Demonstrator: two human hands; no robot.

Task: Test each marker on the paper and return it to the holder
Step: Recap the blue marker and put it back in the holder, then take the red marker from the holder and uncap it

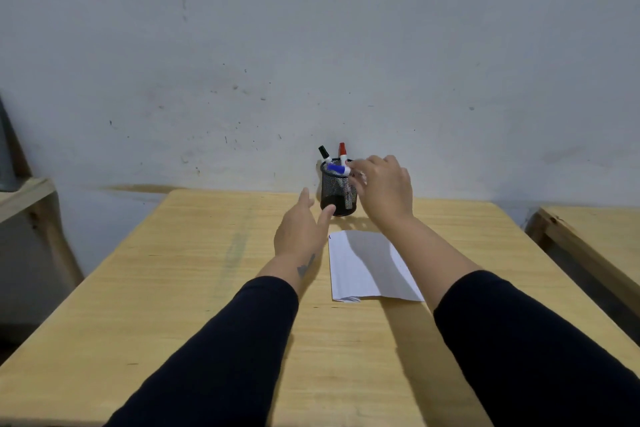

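Note:
A black mesh holder [333, 191] stands at the far edge of the wooden table, against the wall. A black-capped marker [324, 152] and a red-capped marker [342, 152] stick up out of it. My right hand [384, 189] is at the holder's right rim, fingers pinched on a blue-capped marker [338, 169] that lies tilted across the rim. My left hand [301, 229] reaches toward the holder's base, fingers spread, thumb touching or just short of the mesh. A white sheet of paper [367, 267] lies in front of the holder, between my forearms.
The pale wooden table [173, 288] runs from the wall toward me. Another wooden table [595, 232] stands to the right across a gap. A wooden shelf edge [24, 194] sits at the left. The grey wall [311, 45] is right behind the holder.

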